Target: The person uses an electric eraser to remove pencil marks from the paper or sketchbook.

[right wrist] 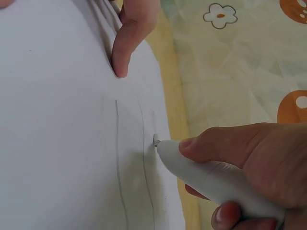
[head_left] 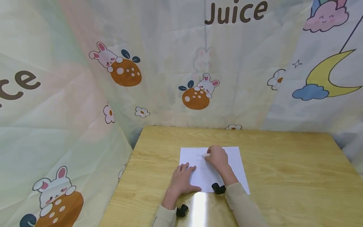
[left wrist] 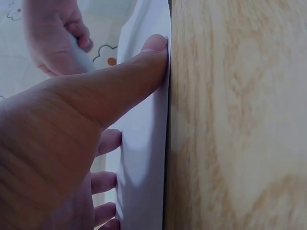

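Observation:
A white sheet of paper (head_left: 233, 162) lies on the wooden table. My left hand (head_left: 181, 181) rests on its left part with fingers spread, the thumb (left wrist: 139, 67) pressing near the front edge. My right hand (head_left: 218, 157) grips a thick white pen-shaped tool, which looks like an electric eraser (right wrist: 211, 179). In the right wrist view its small tip meets the paper near the far edge, beside thin grey pencil lines (right wrist: 118, 148). A short faint mark continues the line at the tip. Part of the tool's body is hidden by my right fingers.
Bare wooden tabletop (head_left: 289, 170) extends on both sides of the sheet. A printed cloth (head_left: 164, 63) hangs behind the table and along its left side. Black wrist-worn devices (head_left: 182, 210) sit at both cuffs.

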Demonstrator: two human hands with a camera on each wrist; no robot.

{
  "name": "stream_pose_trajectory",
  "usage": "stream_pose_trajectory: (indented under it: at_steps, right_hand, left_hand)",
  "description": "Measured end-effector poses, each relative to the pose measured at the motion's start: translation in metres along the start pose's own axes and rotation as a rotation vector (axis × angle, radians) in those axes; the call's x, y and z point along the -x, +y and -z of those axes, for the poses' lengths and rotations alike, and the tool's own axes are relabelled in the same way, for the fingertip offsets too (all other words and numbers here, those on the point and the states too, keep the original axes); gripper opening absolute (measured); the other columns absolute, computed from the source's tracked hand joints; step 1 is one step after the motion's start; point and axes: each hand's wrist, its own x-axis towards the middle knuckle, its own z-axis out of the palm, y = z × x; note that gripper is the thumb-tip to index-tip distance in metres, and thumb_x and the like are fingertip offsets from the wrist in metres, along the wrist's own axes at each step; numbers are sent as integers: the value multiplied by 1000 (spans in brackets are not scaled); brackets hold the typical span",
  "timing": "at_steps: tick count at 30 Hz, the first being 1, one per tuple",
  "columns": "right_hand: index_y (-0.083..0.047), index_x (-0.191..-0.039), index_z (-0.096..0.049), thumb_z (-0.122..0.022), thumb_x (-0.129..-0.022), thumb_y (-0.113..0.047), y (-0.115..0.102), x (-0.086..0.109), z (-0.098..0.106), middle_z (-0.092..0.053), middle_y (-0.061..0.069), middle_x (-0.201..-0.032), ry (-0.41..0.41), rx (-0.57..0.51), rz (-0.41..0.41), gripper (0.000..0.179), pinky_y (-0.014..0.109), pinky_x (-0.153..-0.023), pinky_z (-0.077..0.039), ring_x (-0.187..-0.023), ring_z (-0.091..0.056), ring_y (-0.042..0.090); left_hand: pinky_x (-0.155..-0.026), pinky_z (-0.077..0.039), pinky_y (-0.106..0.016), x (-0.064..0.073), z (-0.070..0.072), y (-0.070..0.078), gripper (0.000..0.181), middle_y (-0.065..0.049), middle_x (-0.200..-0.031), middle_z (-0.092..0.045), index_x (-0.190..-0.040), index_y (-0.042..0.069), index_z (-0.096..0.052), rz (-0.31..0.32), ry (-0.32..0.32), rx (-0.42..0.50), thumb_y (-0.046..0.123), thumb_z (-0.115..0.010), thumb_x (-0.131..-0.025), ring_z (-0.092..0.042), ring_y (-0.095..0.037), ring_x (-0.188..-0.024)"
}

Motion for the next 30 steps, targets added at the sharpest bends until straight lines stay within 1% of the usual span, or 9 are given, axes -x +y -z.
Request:
stream_pose_trajectory:
  at_steps: [4, 8, 11, 14, 16, 19, 22, 26, 30]
  right_hand:
    - [-5, -88, -74, -78, -77, -19, 7, 2, 0, -69, 7, -83, -8, -9, -13, 18, 37, -55, -51, -64, -58, 20]
    - [-5, -92, -75, -79, -78, -22, 19, 6, 2, -71, 7, -90, 42, -80, 13, 22, 41, -66, -54, -75, -64, 22]
    - [-7, -94, -75, -80, -78, -23, 33, 13, 13, -71, 7, -93, 76, -125, 26, 23, 44, -73, -53, -84, -65, 24]
    - [-6, -95, -75, -79, -79, -23, 48, 21, 30, -72, 6, -94, 71, -143, 45, 24, 44, -75, -52, -88, -64, 25]
    - [-6, -96, -75, -79, -79, -24, 58, 26, 43, -71, 7, -94, 63, -142, 56, 24, 44, -76, -52, -87, -64, 25]
    - [-5, -97, -74, -78, -81, -23, 74, 32, 63, -71, 8, -96, 62, -131, 73, 24, 46, -77, -51, -89, -63, 27]
    - [-5, -101, -73, -77, -81, -22, 88, 41, 76, -70, 10, -98, 43, -107, 75, 26, 47, -77, -52, -91, -63, 29]
    - [-8, -103, -73, -76, -82, -24, 105, 56, 78, -70, 10, -101, 0, -51, 59, 27, 44, -72, -53, -90, -64, 28]
    - [-12, -97, -75, -77, -80, -22, 123, 68, 77, -71, 6, -97, 35, 11, 54, 20, 38, -62, -50, -80, -62, 22]
  left_hand:
    - [-105, -32, -54, 0, -4, 3, 94, -14, -148, -39, -142, 22, -51, -11, -13, 5, 71, -75, -65, -33, -38, -134]
    - [-107, -30, -52, -1, -7, 4, 94, -13, -149, -38, -143, 23, -49, -17, -6, 3, 70, -75, -66, -31, -37, -135]
    - [-108, -30, -52, -1, -7, 3, 95, -13, -150, -37, -143, 23, -49, -10, -18, 9, 70, -75, -66, -31, -37, -136]
    - [-106, -31, -54, -1, -5, 1, 95, -14, -150, -37, -144, 21, -48, -15, -28, 23, 69, -76, -66, -31, -38, -135]
    - [-106, -31, -54, -2, -2, -1, 95, -15, -150, -36, -144, 21, -48, -22, -27, 31, 68, -75, -67, -31, -39, -135]
    - [-107, -31, -55, -7, 4, -4, 94, -16, -151, -36, -145, 20, -47, -33, 4, 40, 67, -76, -68, -30, -39, -136]
    - [-106, -31, -55, -9, 8, -5, 93, -17, -150, -36, -144, 19, -48, -27, 10, 36, 65, -77, -68, -31, -40, -135]
    - [-103, -32, -60, -4, 8, -2, 94, -21, -147, -37, -142, 15, -50, -8, -29, 71, 60, -81, -65, -30, -45, -133]
    - [-102, -32, -62, -6, 8, 6, 94, -24, -146, -36, -141, 12, -51, -10, -36, 120, 57, -84, -64, -29, -48, -133]
